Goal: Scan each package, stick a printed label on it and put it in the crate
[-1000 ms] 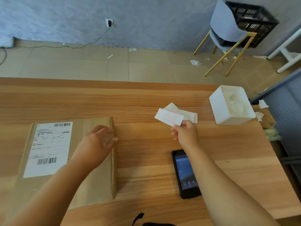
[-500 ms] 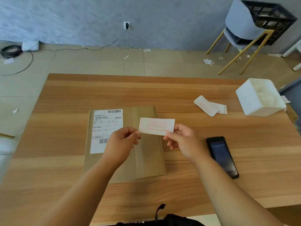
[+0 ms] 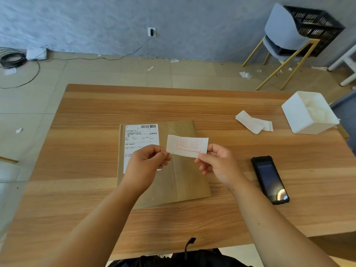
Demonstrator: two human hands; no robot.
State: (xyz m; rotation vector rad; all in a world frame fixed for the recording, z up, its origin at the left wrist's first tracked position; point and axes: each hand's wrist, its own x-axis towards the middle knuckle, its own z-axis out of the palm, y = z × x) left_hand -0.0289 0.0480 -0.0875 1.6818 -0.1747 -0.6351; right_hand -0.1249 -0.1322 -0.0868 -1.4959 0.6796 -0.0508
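Brown package (image 3: 173, 174) w/ white shipping label (image 3: 141, 137) lying flat on table (image 3: 92, 151). Above it, left hand (image 3: 146, 162) pinching left end of small red-stamped label (image 3: 187, 145), right hand (image 3: 217, 164) pinching its right end. Spare labels (image 3: 252, 123), scanner (image 3: 269, 179), white box (image 3: 306, 114) sitting to the right; crate (image 3: 314, 29) behind chair.

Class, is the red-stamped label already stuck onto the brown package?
No: both the left hand and right hand hold the label above the package.
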